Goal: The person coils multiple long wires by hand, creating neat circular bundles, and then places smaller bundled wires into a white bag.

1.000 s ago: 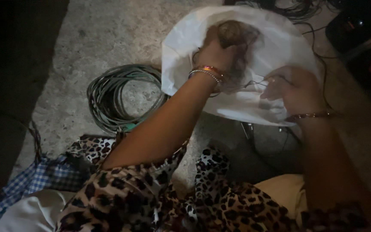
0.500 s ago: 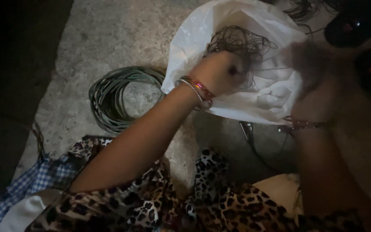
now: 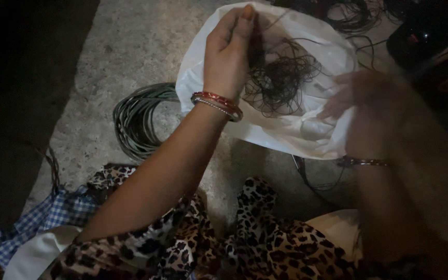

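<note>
Tangle of thin dark wire (image 3: 281, 78), just the one clump, hanging over the white plastic bag (image 3: 291, 132) and partly against it. We've got one bag here, lying open on the concrete floor (image 3: 130, 46), and the wire sits right in the middle of its white surface.

Our left hand (image 3: 229, 49) is up at the top edge of the bag, fingers (image 3: 242, 23) held straight and close together, pinching a few strands of the wire so the rest dangles below. Two bangles (image 3: 218, 103) on that wrist, one red and one silvery.

Our right hand (image 3: 374, 109) is at the right side of the bag, loosely open with the fingers spread toward the wire. It's blurry and dark, so we can't tell if it actually has hold of the bag's edge or just rests against it. One thin bracelet (image 3: 364, 162) on that wrist.

Other stuff around: one coil of greenish cable (image 3: 138, 122) on the floor just left of the bag, more loose dark wires (image 3: 348, 13) at the top behind the bag, and a black device (image 3: 426, 28) with a small red light in the top right corner. Leopard-print cloth (image 3: 265, 238) covers our lap, and there's one blue checked cloth (image 3: 42, 220) at the lower left.
</note>
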